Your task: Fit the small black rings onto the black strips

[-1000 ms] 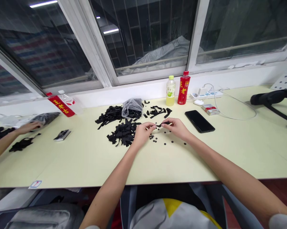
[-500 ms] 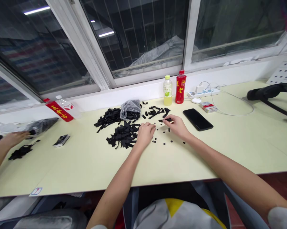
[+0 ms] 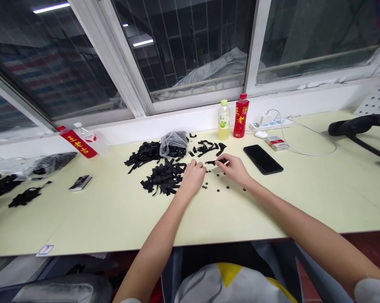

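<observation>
My right hand (image 3: 236,168) pinches a short black strip (image 3: 213,162) just above the pale table (image 3: 114,210). My left hand (image 3: 193,176) rests on the table with its fingers curled, beside several small black rings (image 3: 208,185); what it holds, if anything, is hidden. A heap of black strips (image 3: 163,176) lies just left of my left hand. Behind it sits another heap (image 3: 144,153) and a clear plastic bag (image 3: 173,143). A few more strips (image 3: 207,147) lie beyond my hands.
A black phone (image 3: 263,159), a small box (image 3: 277,143), a power strip with a white cable (image 3: 273,123) and two bottles (image 3: 232,120) stand at the back right. A chair arm (image 3: 357,126) reaches in at right. At left lie a tipped bottle (image 3: 82,141), a bag (image 3: 41,165), more black scraps (image 3: 24,197) and a small dark object (image 3: 79,182).
My hands have drawn apart: the left dropped to the table by the rings, the right keeps the strip. The other person's hand at far left has gone out of view.
</observation>
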Available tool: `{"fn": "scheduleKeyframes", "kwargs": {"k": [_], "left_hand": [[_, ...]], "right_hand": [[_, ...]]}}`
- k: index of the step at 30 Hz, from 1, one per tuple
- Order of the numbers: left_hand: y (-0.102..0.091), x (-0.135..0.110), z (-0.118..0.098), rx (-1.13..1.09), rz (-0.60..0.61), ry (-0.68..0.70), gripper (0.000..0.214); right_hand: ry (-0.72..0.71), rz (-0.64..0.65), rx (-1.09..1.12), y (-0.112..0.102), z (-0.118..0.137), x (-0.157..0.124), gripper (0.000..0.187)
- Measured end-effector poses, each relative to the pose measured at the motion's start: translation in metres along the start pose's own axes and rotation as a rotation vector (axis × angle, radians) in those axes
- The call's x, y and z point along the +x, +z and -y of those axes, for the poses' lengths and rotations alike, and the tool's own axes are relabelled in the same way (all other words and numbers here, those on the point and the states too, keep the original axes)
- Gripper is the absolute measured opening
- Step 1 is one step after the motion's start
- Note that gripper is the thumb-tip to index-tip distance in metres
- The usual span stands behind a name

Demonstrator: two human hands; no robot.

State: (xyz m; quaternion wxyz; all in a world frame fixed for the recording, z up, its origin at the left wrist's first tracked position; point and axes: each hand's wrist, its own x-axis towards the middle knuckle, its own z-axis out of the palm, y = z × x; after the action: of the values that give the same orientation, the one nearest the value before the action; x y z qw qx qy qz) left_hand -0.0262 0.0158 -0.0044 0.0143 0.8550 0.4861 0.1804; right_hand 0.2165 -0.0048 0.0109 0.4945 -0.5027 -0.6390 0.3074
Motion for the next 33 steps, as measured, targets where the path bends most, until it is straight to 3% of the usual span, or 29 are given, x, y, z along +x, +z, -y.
{"fn": "scheduleKeyframes", "kwargs": {"k": [4,12,21,33], "left_hand": [[-0.003,-0.004,0.003,-0.032,0.063,0.046,0.028],[0.008,0.008,0.009,-0.118,0.017,-0.083,0.016],[0.015,0.007,0.009,-0.234,0.027,-0.091,0.011],[0.012,0.008,0.014,-0.26,0.009,-0.219,0.036]], "right_hand": [[0.003,-0.001,-0.01,0.0,-0.001,0.0,0.029],[-0.009,-0.005,-0.012,0.0,0.0,-0.001,0.024],[-0.022,0.004,-0.001,0.0,0.002,-0.001,0.027],[-0.028,0.013,0.001,-0.001,0.001,0.0,0.027]]}}
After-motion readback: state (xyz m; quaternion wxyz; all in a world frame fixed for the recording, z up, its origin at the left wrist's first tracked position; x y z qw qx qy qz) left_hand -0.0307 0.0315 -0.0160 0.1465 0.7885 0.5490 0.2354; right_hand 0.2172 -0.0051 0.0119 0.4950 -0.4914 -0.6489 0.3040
